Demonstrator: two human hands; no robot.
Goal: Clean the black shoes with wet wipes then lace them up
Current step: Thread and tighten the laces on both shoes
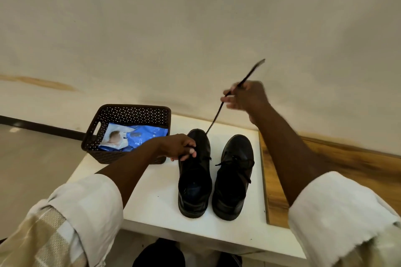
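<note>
The black shoes stand side by side on the white desk [152, 201], long axes running away from the person, toes toward the wall, heels nearest. The left shoe [195, 180] is unlaced at its near part; the right shoe [235, 178] is laced. The left hand [180, 146] grips the left shoe's upper near the eyelets, fingers curled round it. The right hand [245, 98], raised, pinches a black lace [214, 118] stretched taut up from the left shoe. A brown basket [108, 119] beside the shoes holds a blue wipes pack [138, 136].
</note>
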